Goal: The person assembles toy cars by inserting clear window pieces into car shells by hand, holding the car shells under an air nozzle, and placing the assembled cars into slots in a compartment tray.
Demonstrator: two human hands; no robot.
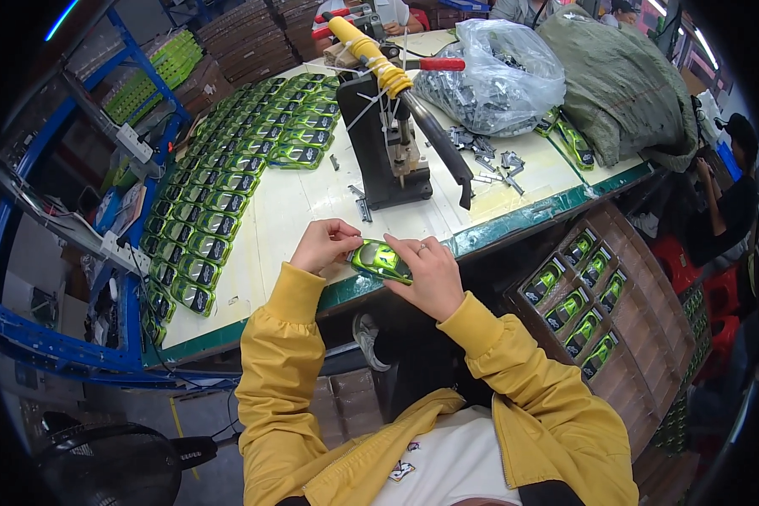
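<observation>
A bright green toy car body [381, 261] with a clear window area is held over the table's near edge. My right hand [431, 277] wraps around its right end, fingers on top and thumb below. At its left end my left hand [325, 244] is closed in a pinch, its fingertips touching or very near the car. Whatever those fingertips grip is too small or hidden to make out. Just beyond my hands stands a black hand press [384, 143] with a yellow-wrapped lever [369, 52]. Small grey metal parts [363, 209] lie by its base.
Rows of green car bodies [219, 198] cover the table's left side. A clear bag of grey parts [493, 80] and a dark green sack [611, 88] stand at the back right. A brown divided tray [603, 312] holding several car bodies is at my right. Other people sit beyond the table.
</observation>
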